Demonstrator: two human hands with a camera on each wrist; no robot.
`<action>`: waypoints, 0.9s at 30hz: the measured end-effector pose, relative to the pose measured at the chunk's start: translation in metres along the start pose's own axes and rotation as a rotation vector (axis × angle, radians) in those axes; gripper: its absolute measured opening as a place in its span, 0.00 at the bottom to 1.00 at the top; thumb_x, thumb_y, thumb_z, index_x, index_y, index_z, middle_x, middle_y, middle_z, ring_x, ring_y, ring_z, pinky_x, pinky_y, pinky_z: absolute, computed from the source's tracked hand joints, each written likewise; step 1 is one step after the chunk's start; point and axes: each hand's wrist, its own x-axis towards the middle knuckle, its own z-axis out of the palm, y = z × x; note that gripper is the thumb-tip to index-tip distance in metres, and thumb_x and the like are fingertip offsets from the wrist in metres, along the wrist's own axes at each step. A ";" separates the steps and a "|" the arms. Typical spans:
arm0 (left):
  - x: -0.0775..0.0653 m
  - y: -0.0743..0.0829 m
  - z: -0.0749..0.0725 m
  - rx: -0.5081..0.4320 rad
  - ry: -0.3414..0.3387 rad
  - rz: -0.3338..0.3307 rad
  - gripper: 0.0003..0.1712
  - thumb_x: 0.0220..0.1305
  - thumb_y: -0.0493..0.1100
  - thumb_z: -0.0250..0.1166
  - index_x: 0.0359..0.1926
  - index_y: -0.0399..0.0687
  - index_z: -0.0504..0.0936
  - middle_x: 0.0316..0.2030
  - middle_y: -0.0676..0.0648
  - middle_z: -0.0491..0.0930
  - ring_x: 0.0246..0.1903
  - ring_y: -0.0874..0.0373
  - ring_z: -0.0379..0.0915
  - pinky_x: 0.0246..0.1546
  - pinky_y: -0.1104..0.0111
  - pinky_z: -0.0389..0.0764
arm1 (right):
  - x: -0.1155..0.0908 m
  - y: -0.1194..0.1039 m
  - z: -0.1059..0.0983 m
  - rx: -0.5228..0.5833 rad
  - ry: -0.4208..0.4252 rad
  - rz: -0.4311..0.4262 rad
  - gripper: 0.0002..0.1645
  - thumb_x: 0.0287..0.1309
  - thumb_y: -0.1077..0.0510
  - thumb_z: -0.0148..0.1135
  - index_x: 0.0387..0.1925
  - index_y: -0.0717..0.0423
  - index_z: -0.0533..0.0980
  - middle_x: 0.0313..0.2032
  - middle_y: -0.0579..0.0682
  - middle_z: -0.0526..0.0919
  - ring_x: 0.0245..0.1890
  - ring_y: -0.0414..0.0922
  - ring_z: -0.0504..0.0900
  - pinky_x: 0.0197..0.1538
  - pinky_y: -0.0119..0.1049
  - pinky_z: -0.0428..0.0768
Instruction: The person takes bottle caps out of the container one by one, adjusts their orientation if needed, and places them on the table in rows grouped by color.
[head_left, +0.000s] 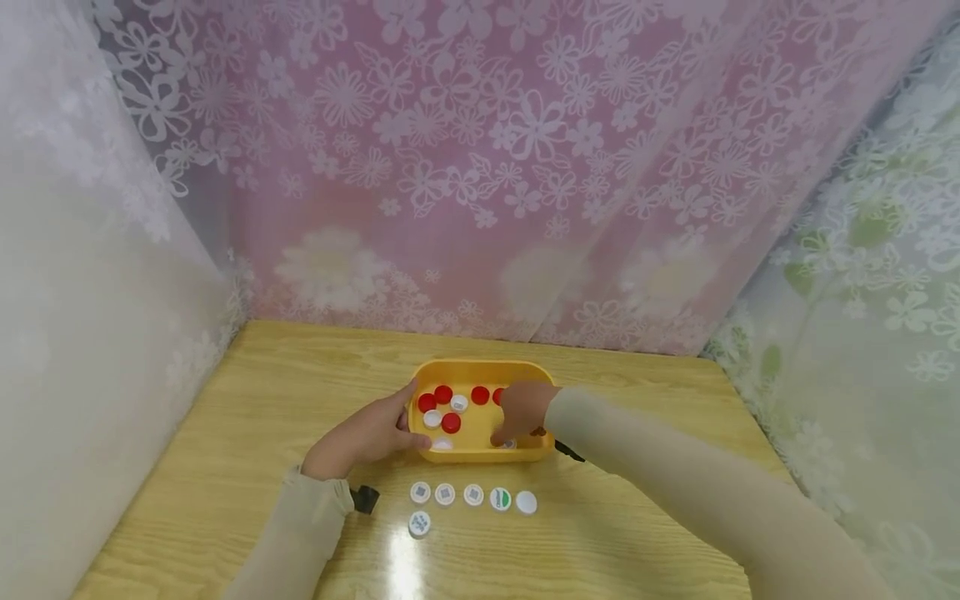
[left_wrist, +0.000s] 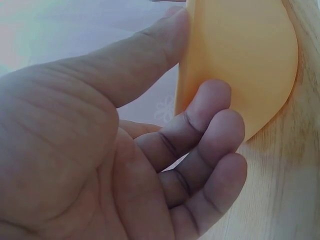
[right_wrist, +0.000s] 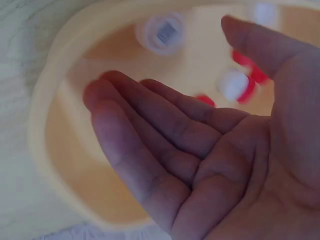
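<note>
Lying in yellow tray (head_left: pixel 474 427), printed white cap (right_wrist: pixel 162 33), near right hand (head_left: pixel 527 406)

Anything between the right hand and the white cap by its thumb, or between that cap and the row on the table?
Nothing visible between the right hand and the white cap. Between that cap and the cap row on the table stands the near wall of the yellow tray.

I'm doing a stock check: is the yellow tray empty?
Not empty: red caps and white caps lie inside the yellow tray.

Glossy wood tbl (head_left: pixel 480 546), plas. tub (head_left: pixel 472 456)
</note>
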 end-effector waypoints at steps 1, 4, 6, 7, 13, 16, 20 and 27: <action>0.000 -0.001 0.001 -0.003 -0.003 0.000 0.62 0.59 0.51 0.78 0.84 0.49 0.48 0.28 0.48 0.74 0.26 0.55 0.66 0.30 0.66 0.69 | 0.005 -0.002 0.005 -0.013 -0.025 0.007 0.23 0.62 0.38 0.70 0.24 0.51 0.80 0.14 0.43 0.70 0.11 0.39 0.65 0.22 0.32 0.66; 0.002 -0.004 0.003 -0.010 -0.004 0.008 0.62 0.59 0.51 0.78 0.84 0.49 0.48 0.27 0.48 0.74 0.26 0.55 0.66 0.29 0.67 0.69 | 0.016 -0.007 0.015 -0.090 -0.033 -0.017 0.14 0.63 0.45 0.69 0.30 0.51 0.81 0.20 0.44 0.75 0.18 0.41 0.70 0.27 0.33 0.69; 0.003 -0.005 0.004 -0.013 -0.003 0.009 0.62 0.58 0.51 0.79 0.84 0.50 0.48 0.26 0.48 0.74 0.26 0.55 0.67 0.30 0.67 0.69 | 0.020 -0.008 0.019 -0.103 -0.017 -0.033 0.10 0.63 0.50 0.71 0.34 0.51 0.81 0.24 0.46 0.78 0.22 0.44 0.75 0.31 0.33 0.74; 0.003 -0.005 0.004 -0.012 -0.001 0.008 0.63 0.58 0.51 0.79 0.84 0.50 0.48 0.26 0.48 0.74 0.26 0.55 0.67 0.30 0.66 0.69 | 0.021 -0.009 0.019 -0.109 0.000 -0.042 0.09 0.62 0.51 0.72 0.36 0.51 0.81 0.26 0.46 0.79 0.25 0.44 0.76 0.33 0.33 0.75; 0.005 -0.006 0.000 0.011 0.006 0.000 0.63 0.58 0.51 0.79 0.84 0.51 0.48 0.27 0.48 0.74 0.25 0.56 0.66 0.30 0.66 0.69 | 0.016 -0.014 0.007 -0.144 0.068 -0.126 0.13 0.58 0.51 0.77 0.39 0.50 0.82 0.31 0.44 0.80 0.33 0.45 0.76 0.46 0.35 0.79; 0.007 -0.005 -0.001 0.023 0.008 0.014 0.62 0.58 0.52 0.79 0.83 0.50 0.49 0.27 0.48 0.73 0.26 0.56 0.66 0.30 0.65 0.69 | 0.021 -0.014 0.010 -0.253 0.102 -0.176 0.10 0.58 0.54 0.77 0.36 0.50 0.82 0.29 0.44 0.79 0.32 0.46 0.75 0.45 0.34 0.79; 0.007 -0.003 0.000 0.026 0.006 0.012 0.62 0.59 0.52 0.78 0.83 0.48 0.49 0.27 0.48 0.73 0.26 0.56 0.66 0.30 0.66 0.69 | 0.035 -0.011 0.020 -0.349 0.160 -0.218 0.08 0.57 0.57 0.76 0.32 0.50 0.81 0.26 0.45 0.78 0.28 0.46 0.74 0.42 0.34 0.79; 0.005 0.001 -0.001 0.041 -0.007 -0.050 0.64 0.58 0.52 0.79 0.83 0.48 0.48 0.28 0.48 0.73 0.27 0.55 0.67 0.32 0.65 0.70 | 0.042 -0.007 0.023 -0.345 0.165 -0.245 0.09 0.57 0.55 0.77 0.31 0.47 0.81 0.27 0.43 0.79 0.29 0.45 0.75 0.42 0.34 0.79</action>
